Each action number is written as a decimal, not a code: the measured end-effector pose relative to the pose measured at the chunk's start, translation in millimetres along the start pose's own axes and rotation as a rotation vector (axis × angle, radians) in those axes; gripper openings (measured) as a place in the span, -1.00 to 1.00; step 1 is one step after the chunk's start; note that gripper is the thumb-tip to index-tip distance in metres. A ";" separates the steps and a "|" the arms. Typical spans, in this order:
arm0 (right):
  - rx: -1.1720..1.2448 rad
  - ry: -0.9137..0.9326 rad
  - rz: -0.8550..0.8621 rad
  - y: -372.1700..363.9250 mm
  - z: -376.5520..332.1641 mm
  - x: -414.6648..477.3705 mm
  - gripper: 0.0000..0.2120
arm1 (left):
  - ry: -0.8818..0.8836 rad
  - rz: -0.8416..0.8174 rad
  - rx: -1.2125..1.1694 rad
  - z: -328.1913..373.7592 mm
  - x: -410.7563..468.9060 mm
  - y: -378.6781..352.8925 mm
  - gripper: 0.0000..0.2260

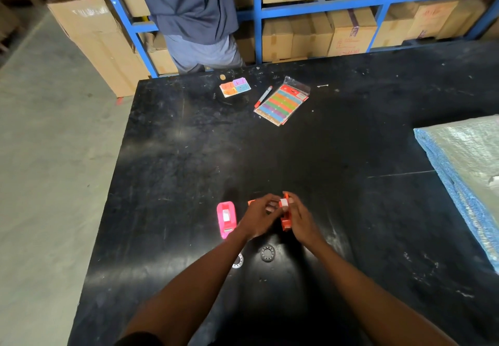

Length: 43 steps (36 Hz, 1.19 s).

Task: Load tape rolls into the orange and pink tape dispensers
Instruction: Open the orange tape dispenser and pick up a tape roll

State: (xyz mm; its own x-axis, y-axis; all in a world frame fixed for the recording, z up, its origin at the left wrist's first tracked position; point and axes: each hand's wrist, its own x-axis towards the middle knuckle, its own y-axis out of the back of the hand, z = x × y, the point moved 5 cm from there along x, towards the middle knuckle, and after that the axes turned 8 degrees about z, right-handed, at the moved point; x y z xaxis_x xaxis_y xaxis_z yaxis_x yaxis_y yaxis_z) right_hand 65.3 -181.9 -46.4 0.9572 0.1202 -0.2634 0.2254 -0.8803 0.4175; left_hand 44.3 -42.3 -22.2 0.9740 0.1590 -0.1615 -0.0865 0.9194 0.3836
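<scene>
The orange tape dispenser [285, 221] is held upright just above the black table [189, 156], gripped by my right hand [298, 217]. A white tape roll [283, 203] sits at its top. My left hand [260, 217] pinches at the roll and the dispenser from the left. A small orange piece [251, 202] peeks out behind my left hand. The pink tape dispenser [226, 219] lies flat on the table to the left, with a white roll showing in its window. Two small ring-shaped pieces, one dark [267, 253] and one white [238, 261], lie near my forearms.
At the far side of the table lie a packet of coloured strips [282, 102], a red marker [263, 96] and coloured sticky notes [235, 87]. A blue-edged foam bundle [464, 172] covers the right edge. A person [194, 16] stands at blue shelving [258, 13] stacked with cartons.
</scene>
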 end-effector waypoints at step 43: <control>-0.034 -0.137 0.095 21.8 42.8 -40.9 -0.64 | -0.073 -0.133 0.676 -49.8 -57.4 -51.8 -0.41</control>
State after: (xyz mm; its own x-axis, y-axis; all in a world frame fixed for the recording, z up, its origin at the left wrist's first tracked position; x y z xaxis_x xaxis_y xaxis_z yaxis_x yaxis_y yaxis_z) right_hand 23.2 -225.7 -63.7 0.9412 -0.0285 -0.3365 0.1434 -0.8684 0.4747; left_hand -17.6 -81.1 -78.1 0.9809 0.0142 -0.1942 0.1613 0.4995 0.8511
